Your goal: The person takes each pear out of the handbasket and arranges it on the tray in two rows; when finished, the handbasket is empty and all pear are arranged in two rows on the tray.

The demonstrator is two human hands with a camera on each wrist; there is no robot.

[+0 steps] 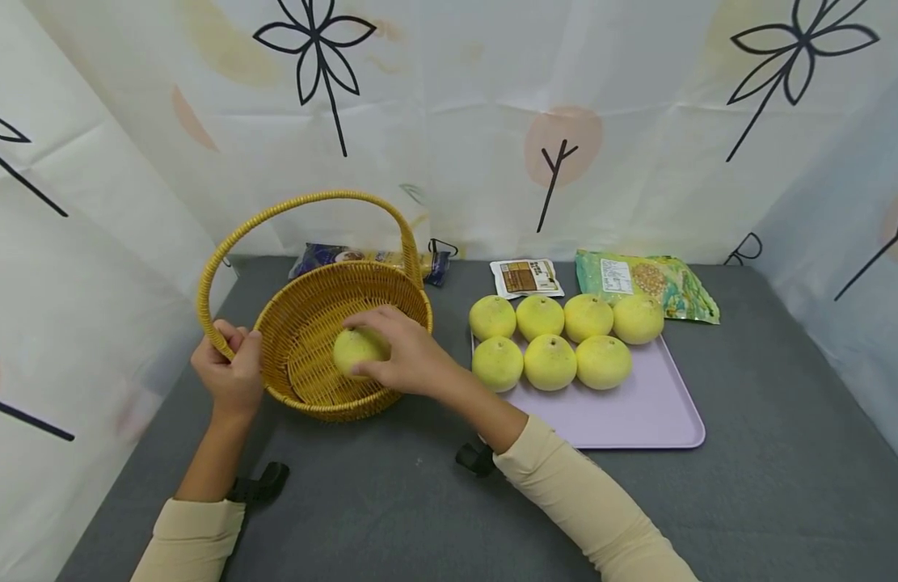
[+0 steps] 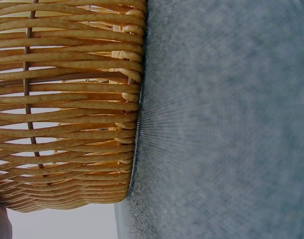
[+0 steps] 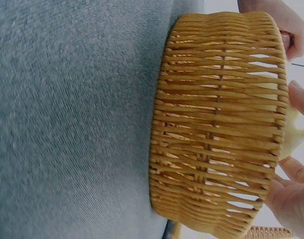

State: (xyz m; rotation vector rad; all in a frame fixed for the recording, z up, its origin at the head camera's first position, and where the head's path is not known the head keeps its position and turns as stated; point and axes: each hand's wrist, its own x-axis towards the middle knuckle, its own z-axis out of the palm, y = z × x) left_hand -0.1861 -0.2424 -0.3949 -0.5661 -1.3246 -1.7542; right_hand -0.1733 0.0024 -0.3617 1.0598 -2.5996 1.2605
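My left hand [image 1: 230,368] grips the handle of a yellow wicker basket [image 1: 303,303] near its left end. Over the basket's opening, my right hand [image 1: 405,352] holds a round yellow-green pomelo-like fruit [image 1: 357,349] between thumb and fingers. In the right wrist view, part of that fruit [image 3: 293,132] shows above the rim, with the right hand's fingers on both sides. The left wrist view is filled mostly by the woven basket wall [image 2: 67,109]; only a bit of the left hand [image 2: 1,221] shows at the corner.
Several matching fruits [image 1: 550,362] sit in two rows on a lilac tray [image 1: 638,416] to the right. Behind them lie a green packet [image 1: 645,283] and a small white-and-brown packet [image 1: 527,278]. A blue-and-yellow packet [image 1: 434,267] lies behind the basket, near the patterned curtain [image 1: 478,162].
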